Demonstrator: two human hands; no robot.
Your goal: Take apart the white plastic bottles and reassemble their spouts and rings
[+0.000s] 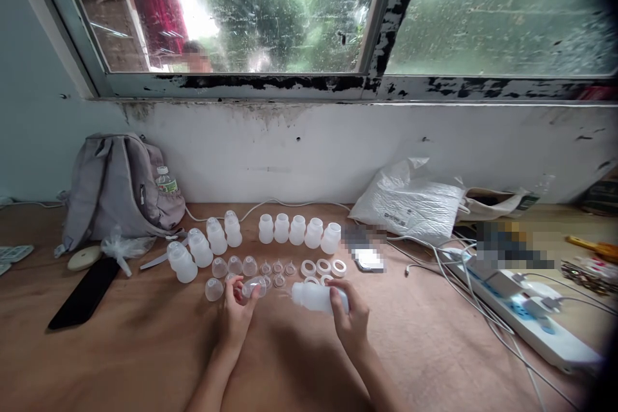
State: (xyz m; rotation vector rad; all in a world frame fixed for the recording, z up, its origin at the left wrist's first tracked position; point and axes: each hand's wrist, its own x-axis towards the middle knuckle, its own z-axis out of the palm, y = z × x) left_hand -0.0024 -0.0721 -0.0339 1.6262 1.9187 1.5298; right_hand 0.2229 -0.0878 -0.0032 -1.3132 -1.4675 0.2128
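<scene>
Two hands meet low over the middle of the table. Left hand (pixel 235 309) has its fingers curled up, thumb and fingertips pinching a clear cap (pixel 253 286) held just above the wood. Right hand (pixel 348 317) wraps a white bottle (pixel 316 297), fingers closed over its base end; the bottle lies on its side in the grip, neck pointing left toward the cap, the two near but apart.

Brown wooden table (pixel 145 347) runs along a stained white wall under a grimy window (pixel 270 13). Beyond the hands stand more bottles (pixel 298 230) in a curved row, with caps (pixel 235 265), small nipples (pixel 278 267) and white rings (pixel 322 266) set out before them. A grey backpack (pixel 116 183) leans at the left, a black phone (pixel 83 293) lies flat near it, a plastic bag (pixel 410 203) sits at the right, and a power strip (pixel 531 318) with cables lies further right.

The bottle is milky, translucent, with a narrower neck.
</scene>
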